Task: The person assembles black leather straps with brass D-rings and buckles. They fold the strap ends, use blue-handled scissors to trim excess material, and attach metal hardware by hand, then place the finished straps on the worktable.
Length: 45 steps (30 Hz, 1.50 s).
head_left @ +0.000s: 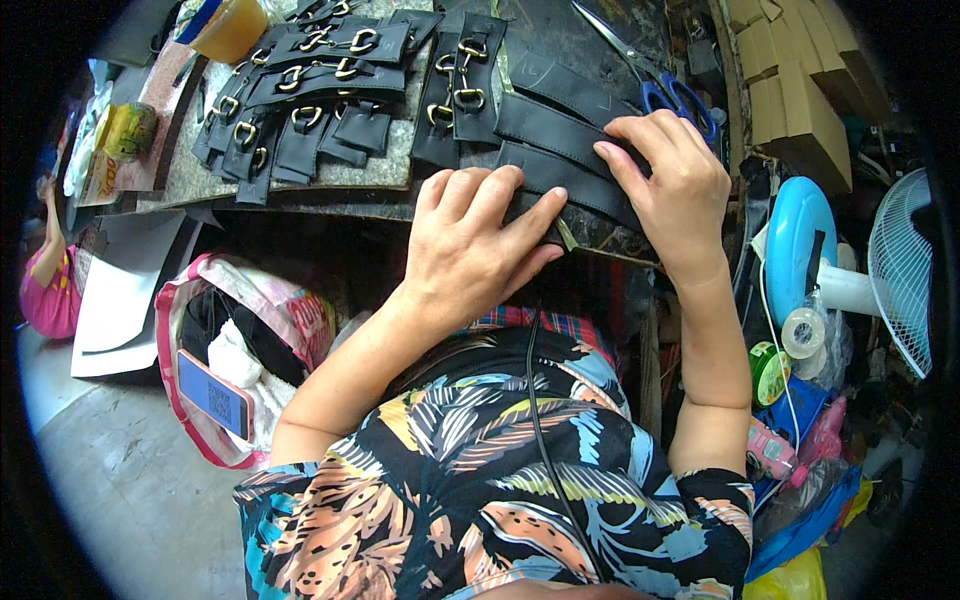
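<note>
Three black leather straps with stitched edges lie side by side near the table's front edge: a far strap (580,88), a middle strap (560,133) and a near strap (590,186). My left hand (465,230) is closed over the near strap's left part, fingers bent, with index finger and thumb at its edge. Their grip underneath is partly hidden. My right hand (675,190) pinches thumb and index finger at the right end of the middle strap. Beyond it lie blue-handled scissors (680,105). Left of the straps are finished black straps with gold metal bits (470,80).
A pile of metal-trimmed straps (325,75) covers a stone slab (395,170). An amber tub (230,30) stands behind it. Below left, a bag (190,265) holds a phone (213,395). On the right are cardboard boxes (800,110) and a blue and white fan (800,240).
</note>
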Tool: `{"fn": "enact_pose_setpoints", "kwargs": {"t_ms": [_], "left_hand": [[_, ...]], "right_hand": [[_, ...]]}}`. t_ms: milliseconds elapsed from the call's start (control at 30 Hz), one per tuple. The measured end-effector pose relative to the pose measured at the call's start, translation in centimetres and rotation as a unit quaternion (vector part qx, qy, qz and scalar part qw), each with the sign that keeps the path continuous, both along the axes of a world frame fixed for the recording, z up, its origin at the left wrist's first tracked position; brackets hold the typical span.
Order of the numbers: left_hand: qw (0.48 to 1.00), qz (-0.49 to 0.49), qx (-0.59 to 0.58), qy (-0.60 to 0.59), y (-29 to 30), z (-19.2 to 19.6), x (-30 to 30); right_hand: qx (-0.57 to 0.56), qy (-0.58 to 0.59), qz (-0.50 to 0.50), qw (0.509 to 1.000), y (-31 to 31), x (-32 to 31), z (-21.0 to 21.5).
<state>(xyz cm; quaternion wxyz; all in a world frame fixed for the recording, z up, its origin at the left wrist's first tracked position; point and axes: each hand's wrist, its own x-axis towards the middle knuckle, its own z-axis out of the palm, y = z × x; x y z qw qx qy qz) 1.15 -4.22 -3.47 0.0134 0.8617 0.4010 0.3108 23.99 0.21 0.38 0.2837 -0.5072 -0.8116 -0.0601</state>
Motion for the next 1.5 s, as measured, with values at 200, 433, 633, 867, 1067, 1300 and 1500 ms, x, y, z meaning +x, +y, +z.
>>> {"fn": "enact_pose_setpoints", "kwargs": {"t_ms": [200,433,633,867,1067,1300,1500], "left_hand": [[1.000,0.010,-0.007,0.006,0.0,-0.1,-0.1],[1.000,-0.001,-0.002,0.002,0.0,0.0,-0.1],[1.000,-0.011,0.021,-0.020,0.4,-0.1,0.1],[1.000,0.006,0.028,0.010,-0.1,-0.2,0.4],[0.998,-0.015,0.027,-0.061,-0.2,0.5,-0.4],[0.839,-0.038,-0.362,-0.404,-1.5,2.2,0.6],[0.703,-0.012,-0.419,-0.574,-0.6,3.6,-1.0]], "right_hand": [[-0.001,0.021,-0.023,1.000,-0.1,1.8,1.4],[-0.070,0.139,-0.064,0.986,-0.4,5.3,2.4],[-0.034,0.005,0.012,0.999,-0.7,2.3,1.1],[-0.004,-0.009,0.021,1.000,-0.4,0.3,0.6],[-0.097,0.220,-0.007,0.971,-2.5,1.7,2.8],[-0.020,0.110,0.139,0.984,-4.4,-0.9,1.4],[-0.039,0.038,0.060,0.997,-3.0,1.0,1.9]]}}
